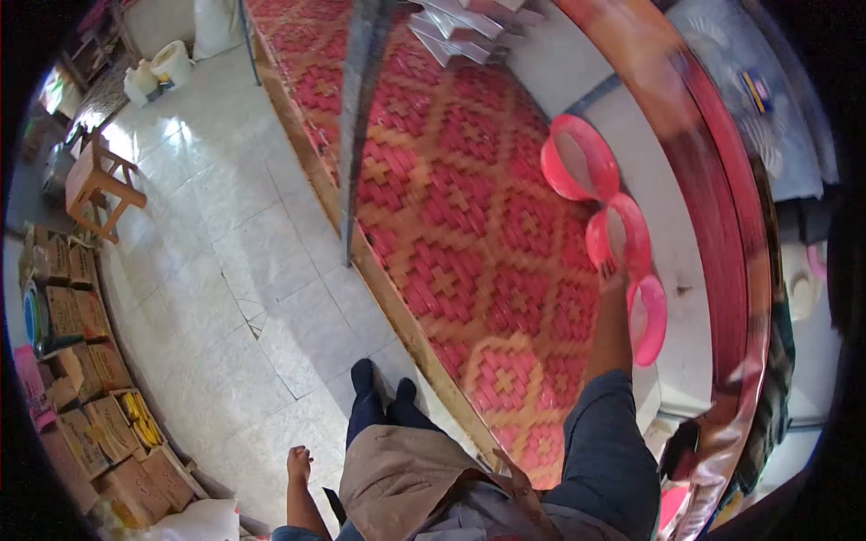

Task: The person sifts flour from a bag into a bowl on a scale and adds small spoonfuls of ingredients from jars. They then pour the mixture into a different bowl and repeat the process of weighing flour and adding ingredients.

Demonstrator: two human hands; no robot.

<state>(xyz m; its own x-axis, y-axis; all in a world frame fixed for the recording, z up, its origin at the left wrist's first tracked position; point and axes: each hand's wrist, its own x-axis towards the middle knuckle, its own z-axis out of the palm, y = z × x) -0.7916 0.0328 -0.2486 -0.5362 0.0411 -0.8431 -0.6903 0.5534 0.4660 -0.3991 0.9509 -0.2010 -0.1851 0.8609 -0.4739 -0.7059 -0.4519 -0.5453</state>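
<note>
My right hand (613, 277) reaches forward to the near rim of the middle pink basin (637, 236). Its fingers look stretched and a little apart at the rim; blur hides whether they touch it. A larger pink basin (561, 171) sits beyond, and a third pink basin (657, 329) lies nearer, beside my wrist. All three line the right edge of the red and tan patterned mat (487, 261). Low at my left side hangs my left hand (299, 463), loosely curled with gaps between the fingers and nothing in it.
A dark upright post (359, 117) stands at the mat's left edge. Cardboard boxes (110, 431) line the left, below a wooden stool (101, 185). Silvery objects (460, 32) lie at the mat's far end. A red-edged counter (722, 180) curves along the right.
</note>
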